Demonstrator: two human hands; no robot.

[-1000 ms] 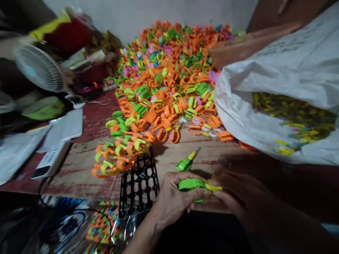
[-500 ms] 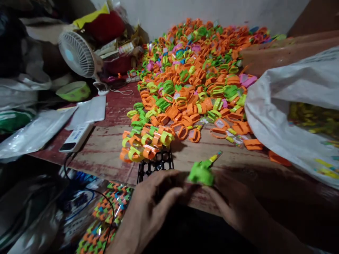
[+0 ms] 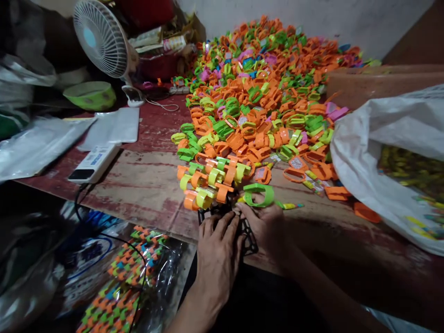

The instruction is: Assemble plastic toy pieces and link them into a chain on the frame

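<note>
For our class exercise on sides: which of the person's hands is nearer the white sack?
Right. The right hand, holding a green band, is left of the sack; the left hand, on the black rack, is farther left.

We face a pale grey wall [image 3: 236, 11] behind a worn red tabletop [image 3: 157, 129], streaked brown toward its front edge. At upper right we see a dark brown surface [image 3: 421, 39]; our light is dim, the lower right deeply shadowed.

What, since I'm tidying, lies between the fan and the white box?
In the head view, flat whitish sheets lie between the fan and white box.
</note>
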